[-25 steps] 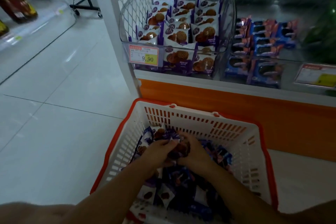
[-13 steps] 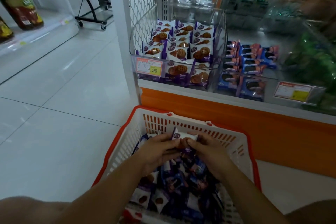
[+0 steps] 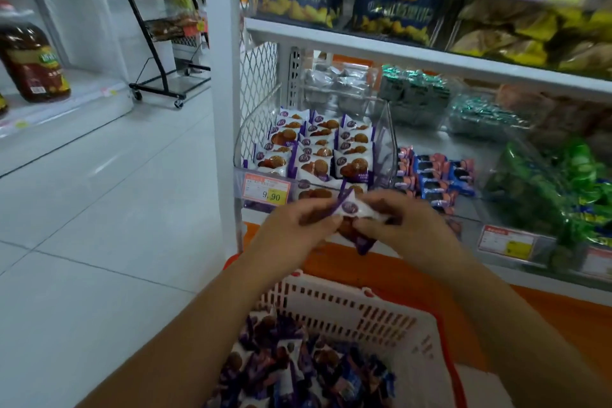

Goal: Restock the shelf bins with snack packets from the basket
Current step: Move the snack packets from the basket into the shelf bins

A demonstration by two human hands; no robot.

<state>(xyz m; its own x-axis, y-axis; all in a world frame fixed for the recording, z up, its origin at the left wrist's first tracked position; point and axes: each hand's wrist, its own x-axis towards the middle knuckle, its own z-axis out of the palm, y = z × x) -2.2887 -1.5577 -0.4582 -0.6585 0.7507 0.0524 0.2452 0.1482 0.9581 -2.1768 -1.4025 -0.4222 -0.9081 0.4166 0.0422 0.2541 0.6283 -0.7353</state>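
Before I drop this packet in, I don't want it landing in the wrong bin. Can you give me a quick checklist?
1. Packet gripped by left hand and right hand: ok.
2. Its purple-and-white wrapper matches the stocked packets in the clear bin straight ahead: ok.
3. Nothing between the hands and that bin: ok.
4. Room left in the bin: cannot tell.
5. Spare packets in the basket: ok.

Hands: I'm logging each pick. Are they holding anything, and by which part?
Both hold one purple-and-white snack packet: the left hand pinches its left end, the right hand its right end.
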